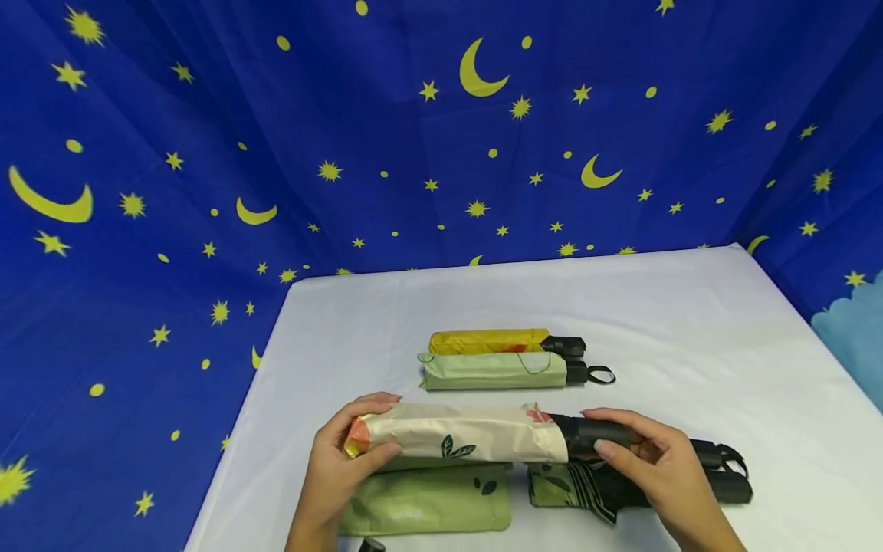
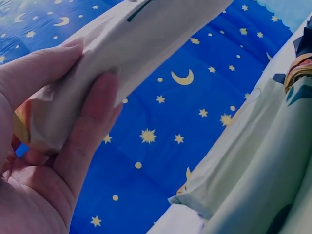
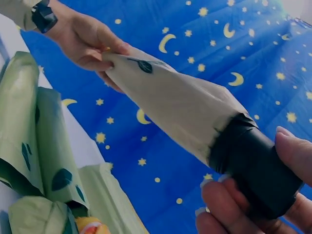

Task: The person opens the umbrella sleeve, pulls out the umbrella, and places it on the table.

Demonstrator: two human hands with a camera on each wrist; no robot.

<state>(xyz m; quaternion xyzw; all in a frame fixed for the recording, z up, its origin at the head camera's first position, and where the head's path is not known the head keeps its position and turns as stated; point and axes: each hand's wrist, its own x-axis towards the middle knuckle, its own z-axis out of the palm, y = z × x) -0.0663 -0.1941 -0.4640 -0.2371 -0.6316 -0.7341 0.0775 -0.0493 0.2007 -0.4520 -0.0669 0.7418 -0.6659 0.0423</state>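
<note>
The cream cover (image 1: pixel 493 431) looks of slightly glossy cloth, the black handle (image 1: pixel 597 432) of smooth plastic, the tablecloth (image 1: pixel 697 322) matt.

A yellow folding umbrella (image 1: pixel 476 341) is lying between the middle and the far edge of the white-covered table (image 1: pixel 331 330), its handle pointing toward the right edge. A pale green folding umbrella (image 1: pixel 493 371) is resting just beside it on the near side, pointing the same way. Toward the near edge, a leaf-printed green umbrella sleeve (image 1: pixel 441 502) is lying to the left of a green-and-black folding umbrella (image 1: pixel 582 487). A blue moon-and-star curtain (image 1: pixel 386 100) is hanging beyond the far, left and right edges.
</note>
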